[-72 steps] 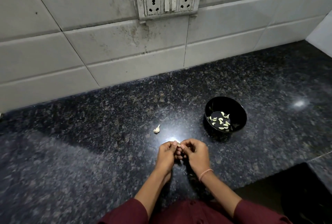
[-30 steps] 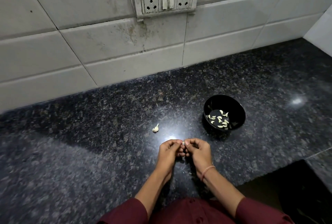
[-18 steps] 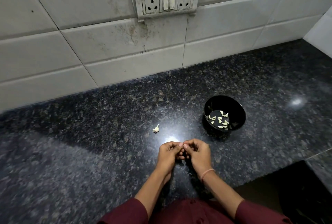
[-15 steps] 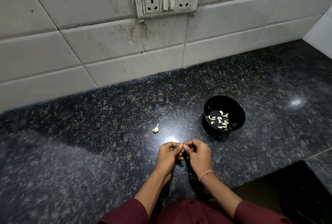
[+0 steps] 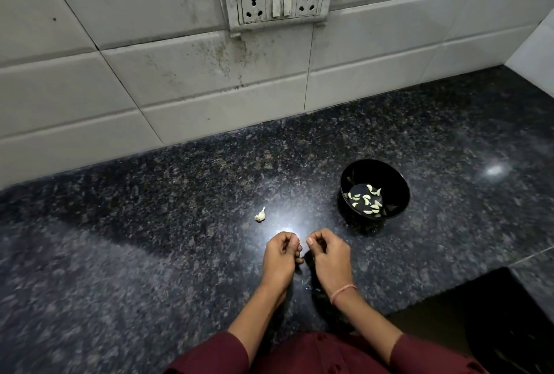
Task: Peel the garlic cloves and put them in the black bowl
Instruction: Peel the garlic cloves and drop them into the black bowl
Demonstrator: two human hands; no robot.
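head view: your hands parted mid-peel
your left hand (image 5: 281, 256) and right hand (image 5: 329, 256) drew apart, fingers curled; which held the clove i could not tell. peeled cloves (image 5: 367, 201) sat in the black bowl (image 5: 374, 161); one garlic piece (image 5: 260, 215) waited left of it.

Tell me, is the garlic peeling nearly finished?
Several peeled cloves lie in the black bowl. The left hand and right hand are curled close together, probably peeling another, though it's hidden. One unpeeled garlic piece waits on the counter.
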